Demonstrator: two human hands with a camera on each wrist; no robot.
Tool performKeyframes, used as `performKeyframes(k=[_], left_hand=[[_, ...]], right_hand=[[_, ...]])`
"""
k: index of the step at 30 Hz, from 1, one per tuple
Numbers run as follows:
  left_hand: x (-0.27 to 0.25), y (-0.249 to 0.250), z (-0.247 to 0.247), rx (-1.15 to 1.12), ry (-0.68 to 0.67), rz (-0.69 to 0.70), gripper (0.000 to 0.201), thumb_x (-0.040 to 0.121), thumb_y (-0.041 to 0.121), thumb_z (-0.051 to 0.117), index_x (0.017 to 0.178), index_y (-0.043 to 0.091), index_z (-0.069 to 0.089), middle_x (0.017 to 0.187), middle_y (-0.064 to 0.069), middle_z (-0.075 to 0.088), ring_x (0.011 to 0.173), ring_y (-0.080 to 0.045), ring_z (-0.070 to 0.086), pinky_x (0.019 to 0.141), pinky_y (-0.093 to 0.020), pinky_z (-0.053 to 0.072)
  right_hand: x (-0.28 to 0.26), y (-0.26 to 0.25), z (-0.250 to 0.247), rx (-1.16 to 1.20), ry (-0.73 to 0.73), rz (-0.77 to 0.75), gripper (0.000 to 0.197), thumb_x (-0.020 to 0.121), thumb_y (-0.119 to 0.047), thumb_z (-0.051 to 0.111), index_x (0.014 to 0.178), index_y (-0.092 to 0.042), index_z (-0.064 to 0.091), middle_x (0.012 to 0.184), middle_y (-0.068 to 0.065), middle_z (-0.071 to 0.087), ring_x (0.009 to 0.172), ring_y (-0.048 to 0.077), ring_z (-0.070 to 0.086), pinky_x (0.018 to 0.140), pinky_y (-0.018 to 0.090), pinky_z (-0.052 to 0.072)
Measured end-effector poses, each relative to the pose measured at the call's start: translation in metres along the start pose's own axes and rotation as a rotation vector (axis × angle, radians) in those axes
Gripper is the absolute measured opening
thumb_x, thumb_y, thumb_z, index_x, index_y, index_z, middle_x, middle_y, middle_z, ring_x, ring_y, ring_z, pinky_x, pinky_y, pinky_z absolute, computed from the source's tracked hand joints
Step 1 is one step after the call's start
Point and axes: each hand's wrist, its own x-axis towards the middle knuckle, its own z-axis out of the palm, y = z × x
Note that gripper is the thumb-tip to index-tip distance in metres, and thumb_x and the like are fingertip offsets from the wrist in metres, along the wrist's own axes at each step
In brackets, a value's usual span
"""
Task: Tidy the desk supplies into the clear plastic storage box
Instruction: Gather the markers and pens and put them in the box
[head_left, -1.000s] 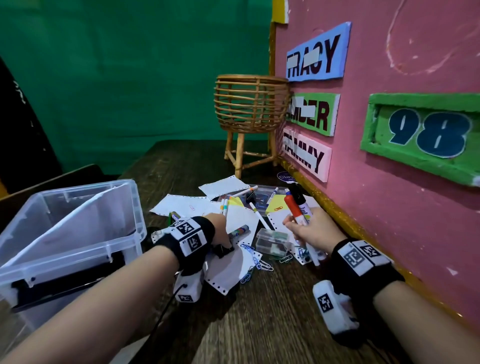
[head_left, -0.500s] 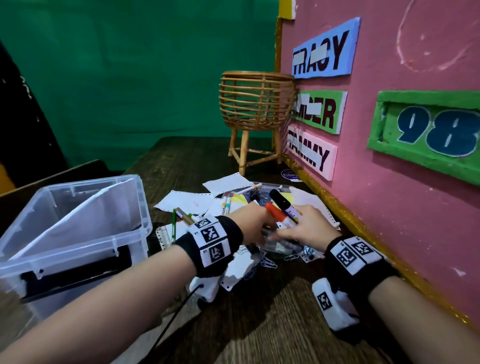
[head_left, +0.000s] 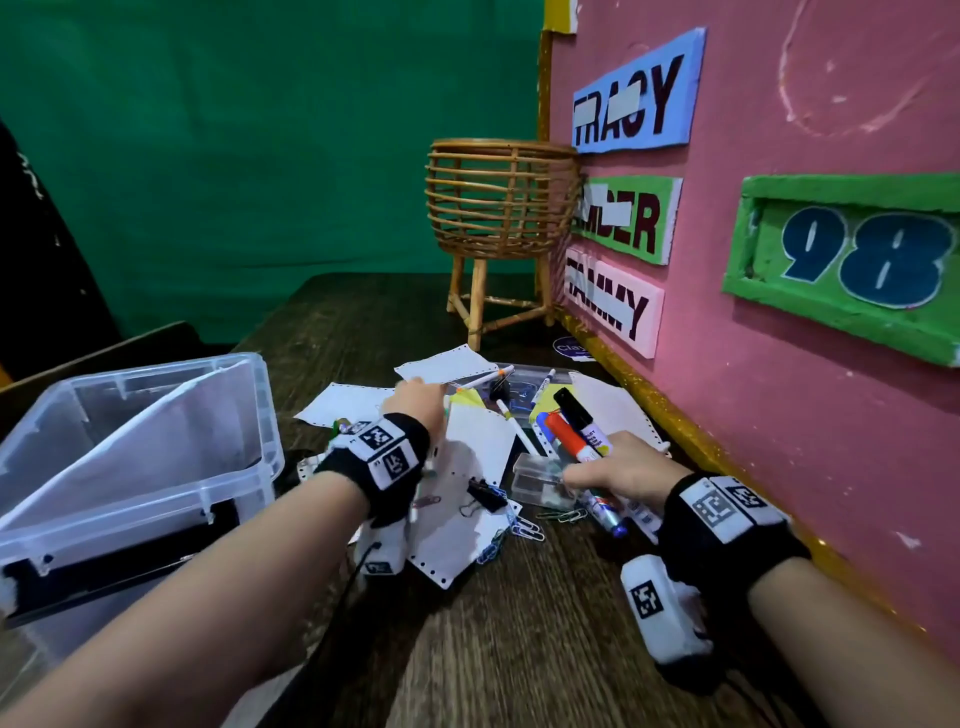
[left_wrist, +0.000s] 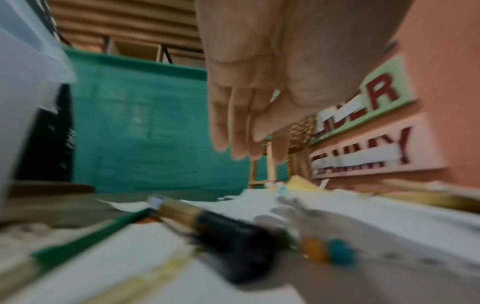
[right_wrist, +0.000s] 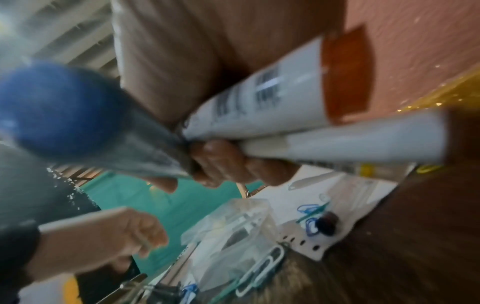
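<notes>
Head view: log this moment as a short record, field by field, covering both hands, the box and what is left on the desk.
right hand: grips a bundle of markers, among them an orange-capped marker, a black-capped marker and a blue-ended marker
left hand: fingers extended over the paper sheets, holding nothing
clear plastic storage box: open, on the left side of the desk
small clear case: on the desk, beside the right hand
left on desk: binder clip, paper clips, pens
</notes>
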Motion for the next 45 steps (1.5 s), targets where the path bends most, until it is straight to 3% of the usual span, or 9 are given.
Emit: performKeyframes(k=[8, 17, 21, 24, 29, 33, 37, 41, 45], left_hand=[[-0.019, -0.047, 0.006, 0.374, -0.208, -0.075, 0.067, 0.032, 0.014, 0.082, 0.096, 0.012, 0.063, 0.086, 0.003, 0.066, 0.072, -0.022, 0.065, 0.064, -0.039, 0.060], [-0.020, -0.004, -0.016, 0.002, 0.073, -0.058, 0.026, 0.091, 0.003, 0.046, 0.115, -0.001, 0.055, 0.116, -0.018, 0.061, 0.109, -0.034, 0.059, 0.088, -0.037, 0.047], [-0.048, 0.031, -0.036, -0.747, 0.049, 0.160, 0.020, 0.079, 0.012, 0.073, 0.095, 0.001, 0.066, 0.086, -0.010, 0.069, 0.073, -0.021, 0.065, 0.072, -0.030, 0.056], [-0.062, 0.046, -0.039, -1.070, -0.165, 0.190, 0.018, 0.072, 0.008, 0.077, 0.083, -0.001, 0.066, 0.066, -0.006, 0.065, 0.052, -0.015, 0.059, 0.057, -0.024, 0.055], [-0.061, 0.057, -0.025, -1.244, -0.178, 0.225, 0.016, 0.073, 0.001, 0.075, 0.066, 0.010, 0.063, 0.055, 0.001, 0.058, 0.049, -0.010, 0.052, 0.046, -0.014, 0.046], [-0.065, 0.064, -0.016, -1.224, -0.070, 0.239, 0.015, 0.081, 0.014, 0.070, 0.096, 0.010, 0.071, 0.071, 0.005, 0.063, 0.059, 0.001, 0.056, 0.047, -0.004, 0.042], [-0.066, 0.075, -0.002, -0.970, 0.023, 0.292, 0.041, 0.092, 0.039, 0.048, 0.123, 0.015, 0.060, 0.109, -0.008, 0.065, 0.094, -0.010, 0.064, 0.088, -0.022, 0.051], [-0.071, 0.080, 0.005, -1.095, -0.326, 0.088, 0.045, 0.096, 0.038, 0.041, 0.135, 0.015, 0.039, 0.119, -0.017, 0.061, 0.087, -0.026, 0.061, 0.072, -0.035, 0.051], [-0.075, 0.060, 0.003, -1.244, -0.900, 0.034, 0.022, 0.083, 0.033, 0.058, 0.097, 0.016, 0.057, 0.086, -0.003, 0.060, 0.080, -0.018, 0.062, 0.069, -0.030, 0.057]], right_hand=[[0.002, 0.003, 0.000, 0.334, -0.039, -0.009, 0.007, 0.078, -0.005, 0.063, 0.078, -0.008, 0.056, 0.058, 0.009, 0.061, 0.056, 0.025, 0.059, 0.061, 0.036, 0.053], [-0.002, -0.001, 0.005, 0.640, -0.082, -0.112, 0.006, 0.083, -0.006, 0.063, 0.085, -0.012, 0.064, 0.071, 0.006, 0.064, 0.059, 0.015, 0.065, 0.057, 0.030, 0.057], [-0.002, -0.008, 0.012, 0.669, -0.002, -0.132, 0.014, 0.079, -0.013, 0.068, 0.091, -0.007, 0.064, 0.079, 0.011, 0.066, 0.062, 0.013, 0.067, 0.056, 0.028, 0.057], [-0.002, -0.014, 0.018, 0.703, 0.048, -0.157, 0.046, 0.063, -0.028, 0.071, 0.099, 0.000, 0.062, 0.090, 0.016, 0.067, 0.078, 0.025, 0.066, 0.082, 0.041, 0.055], [-0.003, -0.021, 0.025, 0.867, 0.026, -0.145, 0.066, 0.061, -0.046, 0.066, 0.110, -0.002, 0.062, 0.080, 0.015, 0.070, 0.067, 0.020, 0.069, 0.061, 0.031, 0.058], [-0.002, -0.025, 0.030, 0.948, -0.020, -0.115, 0.077, 0.061, -0.057, 0.068, 0.115, -0.004, 0.059, 0.097, 0.024, 0.059, 0.080, 0.033, 0.060, 0.066, 0.039, 0.055], [0.000, -0.031, 0.033, 1.028, 0.059, -0.035, 0.033, 0.084, -0.036, 0.062, 0.100, -0.007, 0.064, 0.079, 0.017, 0.065, 0.069, 0.029, 0.065, 0.060, 0.038, 0.057], [0.002, -0.036, 0.037, 0.928, 0.313, 0.019, 0.011, 0.080, -0.012, 0.061, 0.071, -0.007, 0.055, 0.057, 0.011, 0.054, 0.051, 0.023, 0.056, 0.055, 0.031, 0.050], [0.002, -0.041, 0.028, 0.867, 0.429, -0.080, 0.013, 0.076, -0.008, 0.063, 0.069, -0.010, 0.053, 0.063, 0.012, 0.052, 0.050, 0.024, 0.053, 0.059, 0.034, 0.049]])
